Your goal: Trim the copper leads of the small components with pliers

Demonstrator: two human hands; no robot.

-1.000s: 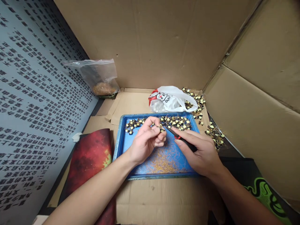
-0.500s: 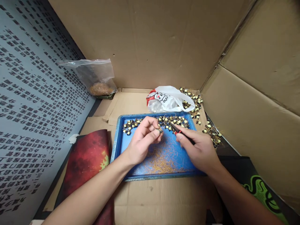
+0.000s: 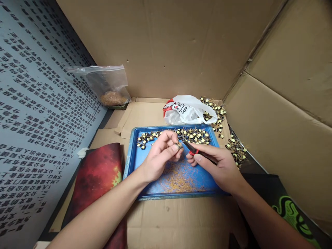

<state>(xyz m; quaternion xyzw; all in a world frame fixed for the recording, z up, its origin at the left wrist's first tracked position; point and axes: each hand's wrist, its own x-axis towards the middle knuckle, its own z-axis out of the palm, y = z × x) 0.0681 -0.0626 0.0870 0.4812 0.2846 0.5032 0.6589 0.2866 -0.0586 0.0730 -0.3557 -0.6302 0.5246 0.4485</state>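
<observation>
From the head view, looking down into a shallow blue tray [image 3: 142, 162], set on flattened cardboard [image 3: 155, 221]. Above the tray, pinching a small component [image 3: 180, 146] between thumb and fingers of the left hand [image 3: 161, 155], partly hidden by the fingertips. Gripping a black-and-red hand tool [image 3: 194, 152] in the curled right hand [image 3: 220, 166], tip pointed toward the component and just beside it; cannot tell whether touching, nor whether closed at the tip. Inside the tray, along the far wall, can see a crowded band of black-and-yellow components [image 3: 198, 135] with thin coppery leads, lying loose at all angles. Nearer, on the tray floor below the hands, can see a spread of fine orange-brown wire bits [image 3: 178, 181], thickest toward the near wall. Beyond the tray, can see a white plastic bag [image 3: 188, 112] with a red patch and a printed figure, slumped and bulging; cannot make out the contents. To the right of the bag, can see a heap of similar components [image 3: 219, 114] on the cardboard, and another cluster [image 3: 236, 152] near the tray's right side. At far left, can see a clear zip bag [image 3: 114, 77], with a brown mass of fine strands [image 3: 113, 98] settled at the bottom, and a shallow dark container [image 3: 122, 106] underneath.
</observation>
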